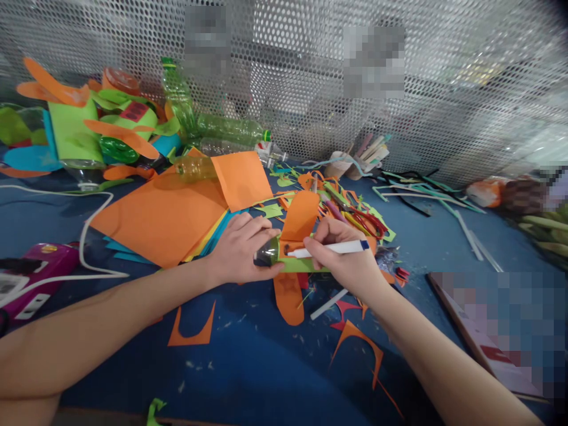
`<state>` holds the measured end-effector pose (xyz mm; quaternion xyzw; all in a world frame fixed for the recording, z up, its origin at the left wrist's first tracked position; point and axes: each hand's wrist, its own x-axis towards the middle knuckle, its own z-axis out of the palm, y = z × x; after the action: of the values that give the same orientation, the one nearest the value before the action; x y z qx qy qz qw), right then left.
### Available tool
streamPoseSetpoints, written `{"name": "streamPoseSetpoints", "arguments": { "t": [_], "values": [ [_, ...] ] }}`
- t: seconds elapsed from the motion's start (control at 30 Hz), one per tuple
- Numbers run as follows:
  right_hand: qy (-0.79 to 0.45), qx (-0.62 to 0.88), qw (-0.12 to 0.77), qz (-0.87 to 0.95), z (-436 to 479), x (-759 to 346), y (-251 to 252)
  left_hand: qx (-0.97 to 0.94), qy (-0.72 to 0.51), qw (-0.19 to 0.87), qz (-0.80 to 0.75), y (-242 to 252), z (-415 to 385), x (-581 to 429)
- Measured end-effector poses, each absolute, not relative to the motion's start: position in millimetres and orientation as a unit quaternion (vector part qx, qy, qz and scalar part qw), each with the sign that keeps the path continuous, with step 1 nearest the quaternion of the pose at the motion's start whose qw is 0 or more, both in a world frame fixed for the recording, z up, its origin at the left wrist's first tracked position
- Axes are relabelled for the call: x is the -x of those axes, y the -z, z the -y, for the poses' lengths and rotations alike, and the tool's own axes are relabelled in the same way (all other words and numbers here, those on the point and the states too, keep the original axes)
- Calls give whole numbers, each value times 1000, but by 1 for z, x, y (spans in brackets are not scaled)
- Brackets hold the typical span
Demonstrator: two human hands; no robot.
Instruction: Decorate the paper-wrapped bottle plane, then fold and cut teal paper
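Observation:
A clear plastic bottle (268, 252) wrapped in green paper (297, 265) lies on its side on the blue table in front of me. My left hand (242, 245) holds it by its bare left end. Orange paper wings (302, 214) stick out from it, one away from me and one towards me. In my right hand (339, 251) is a white marker (349, 247) with a dark blue end, pinched between the fingers. Its tip touches an orange patch on the bottle, beside a dark drawn mark (287, 248).
Orange paper sheets (164, 213) lie at left, over blue and yellow ones. Behind them are paper-winged bottles (75, 130) and green bottles (231, 127). Paper scraps and red-handled scissors (375, 223) lie beyond my right hand. A purple device (44, 275) with a white cable sits left.

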<state>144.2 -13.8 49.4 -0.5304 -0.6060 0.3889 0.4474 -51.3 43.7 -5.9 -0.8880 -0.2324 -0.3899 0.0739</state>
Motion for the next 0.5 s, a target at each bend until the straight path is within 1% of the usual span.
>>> {"name": "streamPoseSetpoints", "arguments": {
  "t": [0.3,0.5],
  "values": [
    [-382,548,453,591,13,-147,-54,888,390,72,231,7,-44,52],
    [-347,560,453,601,11,-154,-53,890,389,70,230,6,-45,52]
  ]
}}
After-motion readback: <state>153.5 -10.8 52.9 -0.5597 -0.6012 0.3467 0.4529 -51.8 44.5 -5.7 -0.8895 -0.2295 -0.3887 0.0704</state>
